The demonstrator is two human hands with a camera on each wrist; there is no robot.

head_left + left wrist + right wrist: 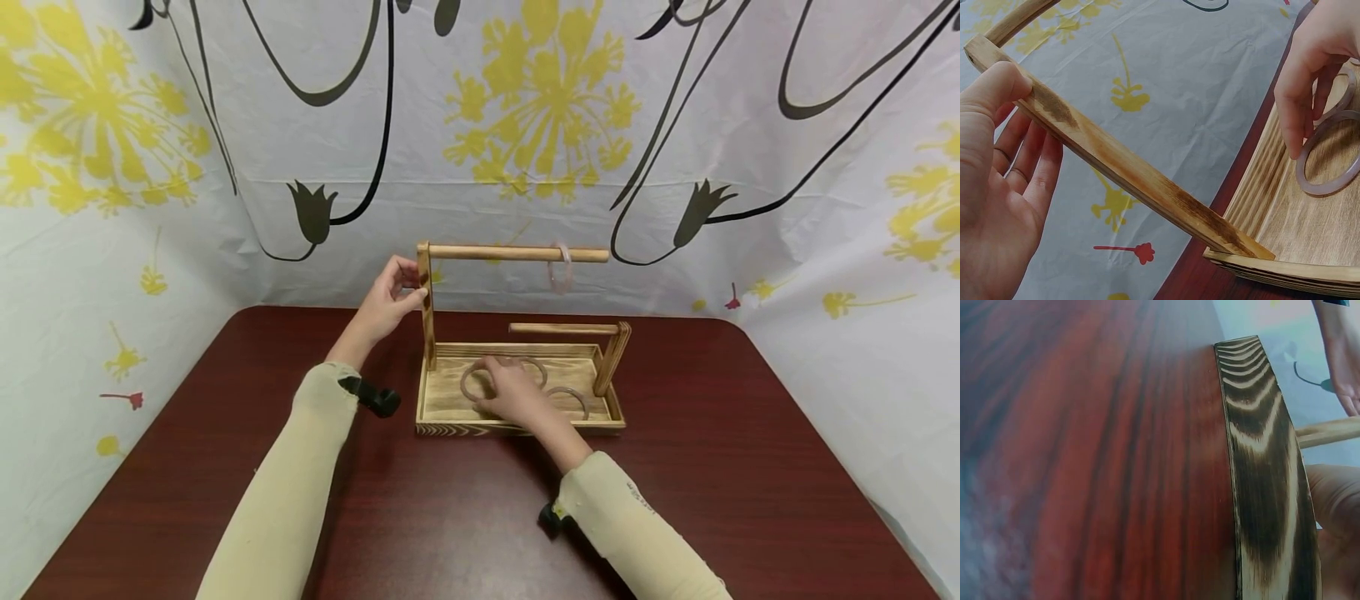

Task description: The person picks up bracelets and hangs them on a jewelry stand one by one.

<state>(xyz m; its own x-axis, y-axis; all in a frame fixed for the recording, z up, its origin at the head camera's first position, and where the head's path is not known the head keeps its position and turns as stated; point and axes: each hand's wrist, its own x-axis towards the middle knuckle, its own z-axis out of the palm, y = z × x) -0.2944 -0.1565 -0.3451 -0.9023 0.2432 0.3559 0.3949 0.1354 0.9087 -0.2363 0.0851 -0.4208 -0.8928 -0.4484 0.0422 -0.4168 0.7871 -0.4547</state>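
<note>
A wooden jewelry stand has a shallow tray [442,414], a tall left post [1122,165] with a long upper bar [495,252], and a short lower bar [555,329]. My left hand [382,304] pinches the tall post near its top, thumb on the front face, fingers behind. Inside the tray my right hand [513,392] reaches down over a pale bangle [1330,186], its fingertips at the rim. A second bangle [542,367] lies partly behind that hand, a third bangle [577,393] to its right. One pinkish bangle [560,271] hangs on the upper bar.
The stand rests on a dark red-brown table [450,508]. A white cloth [360,150] printed with yellow flowers and dark stems surrounds the back and sides. On each wrist sits a black camera strap [371,396] over a cream sleeve [277,492].
</note>
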